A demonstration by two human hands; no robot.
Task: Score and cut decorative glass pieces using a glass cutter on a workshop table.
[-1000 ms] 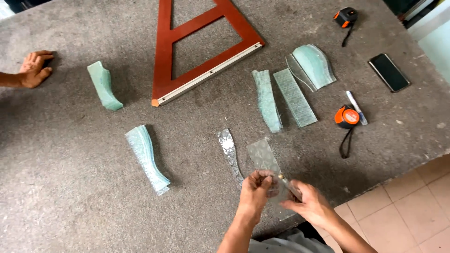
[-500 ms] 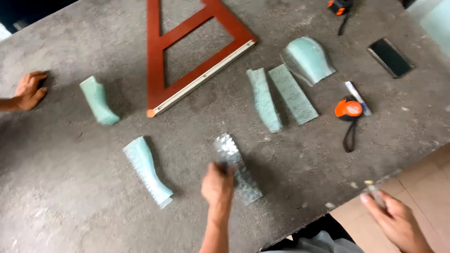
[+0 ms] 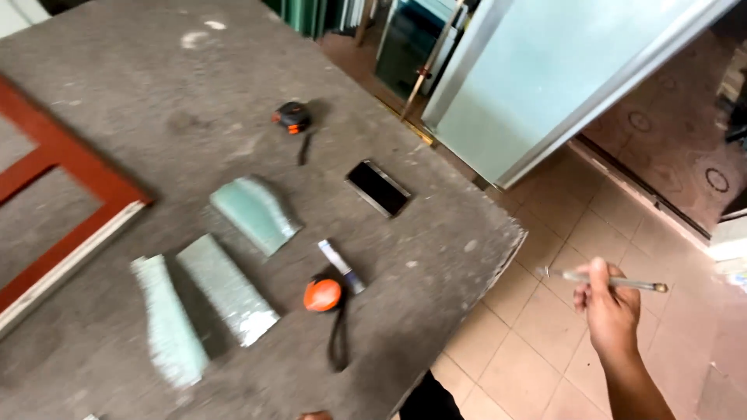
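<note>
Right hand point(image 3: 609, 307) at about four o'clock in the head view, raised off the table edge and out over the floor. Forearm runs up from five o'clock at the bottom edge, wrist roughly straight. Back of the hand faces the camera, knuckles toward twelve. Fingers curled shut; thumb and forefinger pinch a thin rod-like tool point(image 3: 615, 280), which lies near level, its ends at nine and three o'clock.

Left hand point(image 3: 315, 416): only a sliver at six o'clock, at the very bottom edge. Probably fingertips or a knuckle; pose and grip not readable.
</note>
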